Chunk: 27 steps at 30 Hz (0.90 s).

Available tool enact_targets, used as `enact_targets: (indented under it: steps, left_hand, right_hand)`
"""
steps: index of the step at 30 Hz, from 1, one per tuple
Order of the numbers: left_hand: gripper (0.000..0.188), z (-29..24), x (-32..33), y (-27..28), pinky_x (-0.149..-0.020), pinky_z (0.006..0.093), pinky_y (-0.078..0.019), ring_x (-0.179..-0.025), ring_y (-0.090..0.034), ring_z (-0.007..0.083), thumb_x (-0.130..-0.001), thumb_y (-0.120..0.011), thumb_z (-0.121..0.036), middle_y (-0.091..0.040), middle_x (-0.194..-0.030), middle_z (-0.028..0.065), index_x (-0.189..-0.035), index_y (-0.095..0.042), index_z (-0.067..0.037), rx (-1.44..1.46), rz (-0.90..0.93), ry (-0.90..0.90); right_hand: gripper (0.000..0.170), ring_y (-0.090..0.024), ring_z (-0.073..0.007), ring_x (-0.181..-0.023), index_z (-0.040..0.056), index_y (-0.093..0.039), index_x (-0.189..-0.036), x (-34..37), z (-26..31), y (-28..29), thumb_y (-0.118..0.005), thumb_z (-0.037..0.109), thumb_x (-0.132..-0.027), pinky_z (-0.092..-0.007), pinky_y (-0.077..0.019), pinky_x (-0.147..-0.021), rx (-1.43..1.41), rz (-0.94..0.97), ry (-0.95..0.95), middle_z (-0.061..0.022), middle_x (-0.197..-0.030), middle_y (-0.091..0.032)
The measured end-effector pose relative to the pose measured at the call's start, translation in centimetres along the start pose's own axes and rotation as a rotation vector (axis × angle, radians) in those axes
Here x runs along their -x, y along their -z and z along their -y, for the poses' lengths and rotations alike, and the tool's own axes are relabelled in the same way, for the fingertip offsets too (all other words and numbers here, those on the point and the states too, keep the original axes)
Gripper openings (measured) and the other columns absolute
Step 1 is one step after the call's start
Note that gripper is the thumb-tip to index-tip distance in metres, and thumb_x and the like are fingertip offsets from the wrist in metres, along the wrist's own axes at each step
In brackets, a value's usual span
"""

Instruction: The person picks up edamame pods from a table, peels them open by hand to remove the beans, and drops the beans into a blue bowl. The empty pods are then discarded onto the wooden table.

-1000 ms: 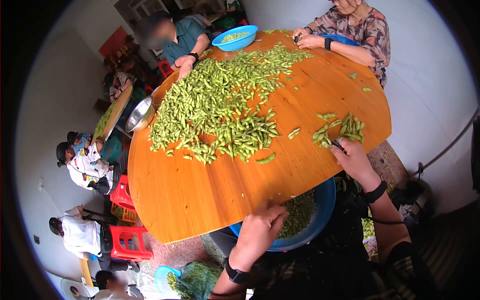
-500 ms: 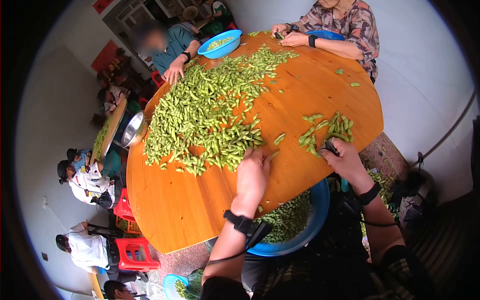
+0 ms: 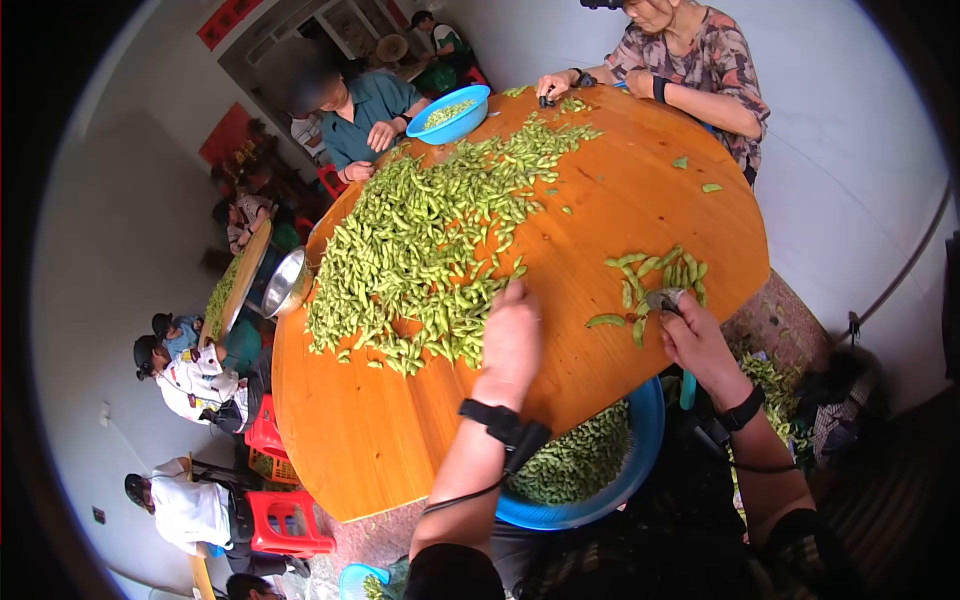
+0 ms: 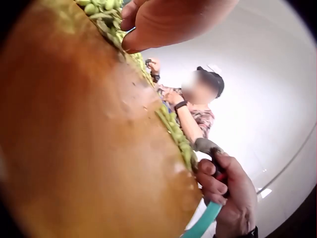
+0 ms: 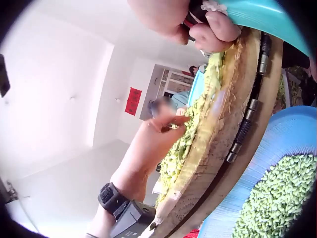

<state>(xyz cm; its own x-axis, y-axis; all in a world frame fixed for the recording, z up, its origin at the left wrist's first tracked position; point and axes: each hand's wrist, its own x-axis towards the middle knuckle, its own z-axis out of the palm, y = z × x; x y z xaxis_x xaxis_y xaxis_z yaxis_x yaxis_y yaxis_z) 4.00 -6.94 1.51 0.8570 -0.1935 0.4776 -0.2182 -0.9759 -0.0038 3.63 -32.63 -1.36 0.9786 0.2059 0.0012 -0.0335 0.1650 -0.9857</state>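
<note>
My left hand (image 3: 512,340) reaches over the near edge of a big pile of green soybean pods (image 3: 420,240) on the wooden table (image 3: 370,450). In the right wrist view its thumb and fingers are apart at the pods. My right hand (image 3: 695,345) grips a small dark tool (image 4: 216,161) with a bit of red on it and a grey rounded end. A teal band (image 4: 204,218) runs below that hand. Beside the tool lies a small group of pods (image 3: 632,268). Under the table edge, a blue basin (image 3: 648,440) holds shelled green beans (image 3: 575,455).
Two people sit across the table, one near a light blue basin (image 3: 475,115) of beans. A metal bowl (image 3: 288,280) is by the left edge. Red stools (image 3: 285,522) and other people are at the left. A wall (image 3: 850,150) stands at the right.
My left hand has moved from above the blue basin forward to the pod pile. The right hand stays by the small group of pods with the tool. One pod now lies left of that group.
</note>
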Motion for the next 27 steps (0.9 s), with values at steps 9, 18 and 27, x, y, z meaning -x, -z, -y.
enact_targets:
  steps: [9,18,27]
  left_hand:
    - [0.010,-0.5,1.3,2.1,-0.074,0.0372,-0.0527,-0.086,-0.062,0.0329,-0.083,-0.057,-0.001,-0.062,-0.093,0.0153,-0.092,-0.061,0.000,0.263,0.090,0.176]
    - [0.011,-2.0,5.3,1.4,-0.053,0.0194,-0.0431,-0.062,-0.054,0.0060,-0.090,-0.063,-0.006,-0.063,-0.081,0.0006,-0.101,-0.063,-0.002,1.571,0.134,0.543]
    - [0.013,-1.4,5.1,2.0,-0.056,0.0200,-0.0467,-0.068,-0.059,0.0088,-0.089,-0.063,-0.001,-0.066,-0.095,0.0060,-0.102,-0.063,0.000,1.815,0.024,0.625]
  right_hand:
    - [0.027,-0.051,-0.0077,-0.048,0.0016,-0.058,-0.116,1.4,2.3,-1.8,-0.048,0.008,-0.092,-0.0242,-0.0421,-0.045,0.279,0.103,0.080,-0.0022,-0.066,-0.054]
    - [0.010,-0.057,-0.0330,-0.060,-0.0046,-0.055,-0.093,1.9,1.4,-8.9,-0.054,0.001,-0.084,-0.0383,-0.0415,-0.054,0.419,0.205,0.420,-0.0233,-0.070,-0.055]
    - [0.008,-0.052,-0.0226,-0.048,-0.0038,-0.054,-0.087,1.6,1.1,-9.7,-0.054,0.004,-0.087,-0.0343,-0.0388,-0.046,0.406,0.236,0.223,-0.0150,-0.062,-0.054]
